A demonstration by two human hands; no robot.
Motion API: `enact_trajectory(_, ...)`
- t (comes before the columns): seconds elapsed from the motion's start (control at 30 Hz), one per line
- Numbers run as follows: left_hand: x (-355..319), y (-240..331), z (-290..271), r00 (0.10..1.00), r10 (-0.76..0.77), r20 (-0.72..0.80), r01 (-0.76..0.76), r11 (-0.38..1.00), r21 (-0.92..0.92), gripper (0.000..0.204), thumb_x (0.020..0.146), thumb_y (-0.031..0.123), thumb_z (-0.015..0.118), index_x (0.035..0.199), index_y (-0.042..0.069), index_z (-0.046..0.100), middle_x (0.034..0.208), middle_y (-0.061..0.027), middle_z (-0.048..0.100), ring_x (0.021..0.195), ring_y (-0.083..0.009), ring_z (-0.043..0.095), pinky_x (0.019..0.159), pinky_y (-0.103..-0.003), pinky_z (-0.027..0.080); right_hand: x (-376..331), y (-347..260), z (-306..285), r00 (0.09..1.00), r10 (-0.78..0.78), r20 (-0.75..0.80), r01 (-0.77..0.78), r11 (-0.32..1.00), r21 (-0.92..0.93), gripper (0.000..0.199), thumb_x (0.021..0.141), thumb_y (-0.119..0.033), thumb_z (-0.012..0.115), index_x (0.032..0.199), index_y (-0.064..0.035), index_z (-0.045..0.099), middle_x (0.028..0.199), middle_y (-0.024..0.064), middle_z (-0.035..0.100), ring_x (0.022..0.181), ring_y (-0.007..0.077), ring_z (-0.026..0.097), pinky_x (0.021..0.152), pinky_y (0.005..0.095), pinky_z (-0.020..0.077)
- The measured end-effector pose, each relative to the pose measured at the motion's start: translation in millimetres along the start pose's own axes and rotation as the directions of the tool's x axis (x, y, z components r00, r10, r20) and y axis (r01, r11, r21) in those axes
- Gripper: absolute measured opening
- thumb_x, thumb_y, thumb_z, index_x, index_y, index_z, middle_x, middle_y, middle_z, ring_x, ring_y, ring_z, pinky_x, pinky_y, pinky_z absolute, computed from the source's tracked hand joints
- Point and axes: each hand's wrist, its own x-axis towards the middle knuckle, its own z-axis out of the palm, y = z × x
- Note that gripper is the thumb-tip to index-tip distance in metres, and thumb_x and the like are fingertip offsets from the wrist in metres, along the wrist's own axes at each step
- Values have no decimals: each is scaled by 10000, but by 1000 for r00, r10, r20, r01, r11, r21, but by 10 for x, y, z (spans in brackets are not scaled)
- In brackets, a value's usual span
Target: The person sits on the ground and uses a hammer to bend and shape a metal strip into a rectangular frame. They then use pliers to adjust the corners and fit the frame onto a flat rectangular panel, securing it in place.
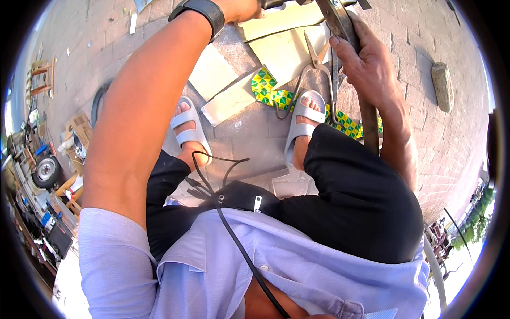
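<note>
My left hand [241, 9], below a black wristband, is partly cut off by the top edge. Its fingers are curled beside a dark piece I cannot make out. My right hand [369, 66] is closed round a long, worn, flat metal bar [367, 119]. A bolt shows near the bar's upper end, and its lower end runs down beside my right knee. Just left of that hand, a pair of large metal shears [317, 63] with long looped handles lies with its blades a little apart. Under and around it are cardboard pieces [289, 50] and a green-and-yellow patterned strip [264, 85].
My sandalled feet [190, 125] stand on brick paving either side of the cardboard. A rough stone block [442, 86] lies at the right. Far left are a wooden frame [42, 77], a small wheel [47, 171] and piled goods. A black cable [239, 239] hangs over my lap.
</note>
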Motion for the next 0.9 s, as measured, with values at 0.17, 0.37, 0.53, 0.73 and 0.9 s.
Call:
enact_trajectory(0.17,-107,-48,17,1000,12,0,-12,1000,8,471,862,474,755,925,8,777,966,-242,739,945,-408,714,829,-465,565,100,41,59,998,17,58,-12,996,-86,507,962,-292,641,1377,-14,554,1037,288,707,978,428,708,874,465,545)
enact_trajectory(0.37,-118,-51,10,1000,-24,-6,24,996,-86,472,851,460,772,908,-9,771,926,-253,735,905,-405,720,807,-462,563,34,30,45,998,58,19,-57,997,-46,560,947,-333,648,1396,-11,554,1079,280,712,1010,408,709,910,444,535)
enact_trajectory(0.53,-131,-114,5,995,-87,-49,71,963,-258,527,824,381,835,993,-108,737,890,-260,729,790,-356,712,751,-436,537,55,59,28,999,51,2,-51,998,26,570,936,-336,670,1385,0,566,1093,275,714,1021,378,714,925,429,532)
enact_trajectory(0.73,-71,-29,-24,998,-62,-4,61,991,-116,471,837,467,780,882,-2,771,905,-252,733,880,-406,719,785,-468,564,6,-41,-121,1000,-10,-15,11,1000,26,503,940,-299,675,1335,3,600,1039,275,717,960,395,714,880,437,545)
enact_trajectory(0.9,-108,-1,-38,998,-59,-2,59,998,-34,440,852,451,759,873,11,771,881,-235,734,855,-404,717,754,-468,563,103,123,48,1000,-3,31,6,996,-88,585,950,-321,639,1414,16,521,1094,316,702,1032,459,696,919,483,537)
